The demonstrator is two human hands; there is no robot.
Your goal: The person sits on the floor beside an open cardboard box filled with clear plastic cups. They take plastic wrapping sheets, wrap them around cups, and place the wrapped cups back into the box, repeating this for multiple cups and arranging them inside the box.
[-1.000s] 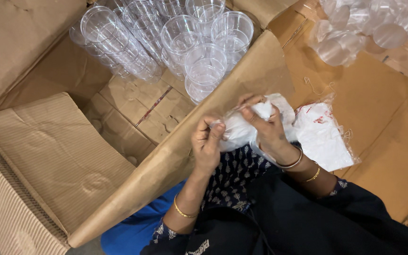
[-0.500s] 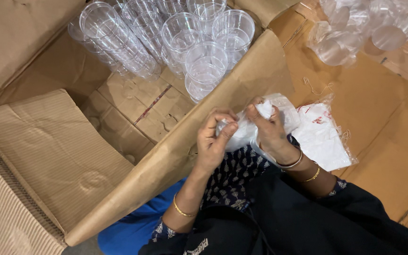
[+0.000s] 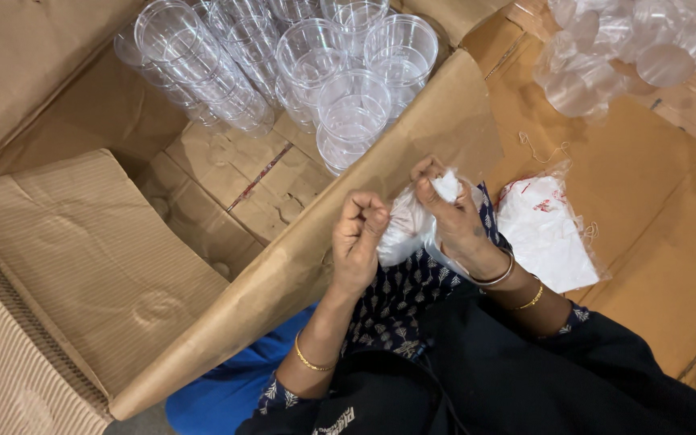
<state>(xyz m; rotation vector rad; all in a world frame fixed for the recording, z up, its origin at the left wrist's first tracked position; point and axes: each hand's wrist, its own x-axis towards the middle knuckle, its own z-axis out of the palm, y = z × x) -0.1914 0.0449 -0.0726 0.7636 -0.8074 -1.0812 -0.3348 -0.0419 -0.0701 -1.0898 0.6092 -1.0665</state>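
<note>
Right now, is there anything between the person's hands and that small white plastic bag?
Nothing visible. Both hands already grip the white plastic bag: the left hand pinches its left side and the right hand pinches its top. The clear cups stand apart, inside the cardboard box.

Two hands [image 3: 358, 242], one cardboard box [image 3: 82, 266], two plastic bags [image 3: 545, 234], perhaps eight cup stacks [image 3: 352, 121].
</note>
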